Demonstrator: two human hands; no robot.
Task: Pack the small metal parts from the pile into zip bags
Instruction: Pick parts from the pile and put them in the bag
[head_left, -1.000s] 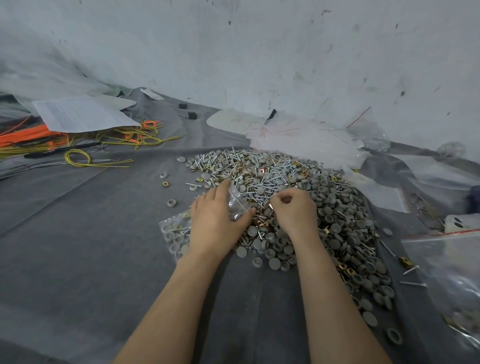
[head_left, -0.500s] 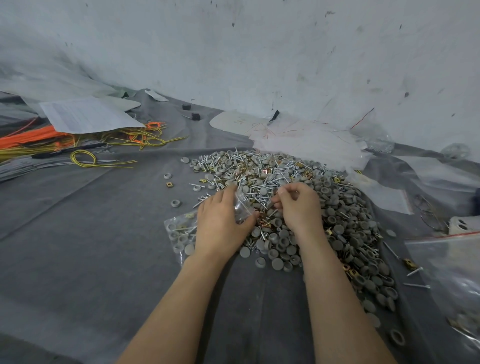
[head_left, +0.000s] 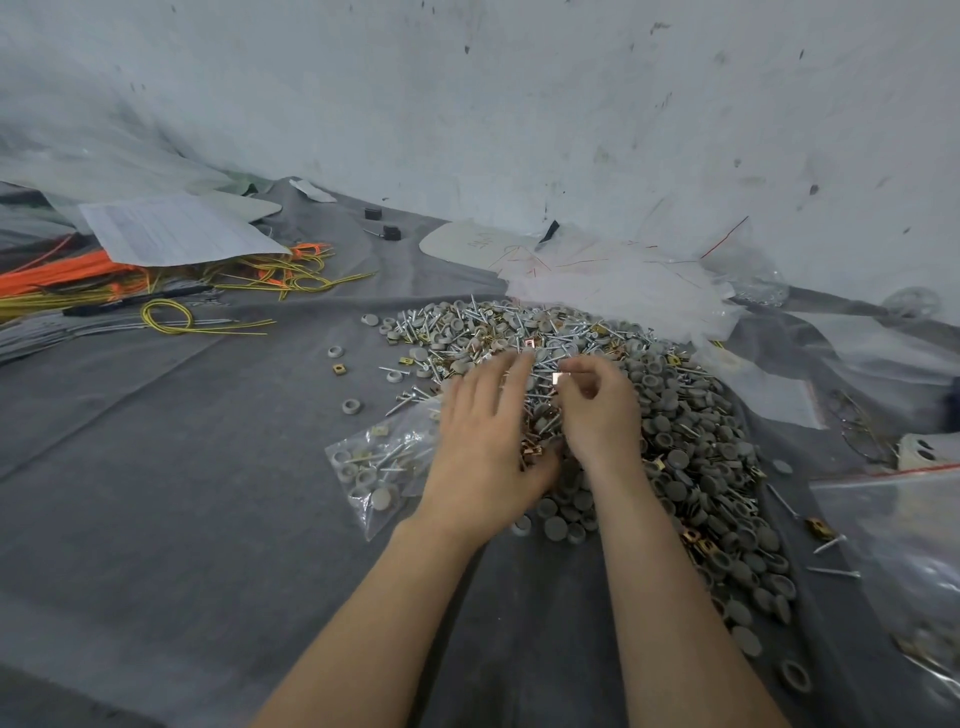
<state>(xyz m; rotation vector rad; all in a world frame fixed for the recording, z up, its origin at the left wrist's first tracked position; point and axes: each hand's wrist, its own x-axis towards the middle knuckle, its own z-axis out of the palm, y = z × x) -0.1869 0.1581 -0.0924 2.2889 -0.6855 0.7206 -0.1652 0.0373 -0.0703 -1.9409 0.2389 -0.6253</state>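
Observation:
A wide pile (head_left: 670, 415) of screws, grey round caps and small brass clips lies on the grey cloth. A clear zip bag (head_left: 376, 467), partly filled with the same parts, lies flat at the pile's left edge. My left hand (head_left: 483, 447) rests over the bag's right end and the pile, fingers spread and reaching forward. My right hand (head_left: 597, 410) hovers over the pile's middle and pinches a small shiny metal part (head_left: 557, 378) between thumb and fingertips.
Orange and yellow wires (head_left: 156, 280) and a paper sheet (head_left: 171, 228) lie at the back left. Empty clear bags (head_left: 623, 291) are heaped behind the pile. Another filled bag (head_left: 904, 545) sits at the right edge. Loose caps (head_left: 351, 406) dot the cloth to the left.
My left hand let go of the bag's mouth and stretched its fingers forward over the pile. My right hand lifted from the pile with a small metal part pinched.

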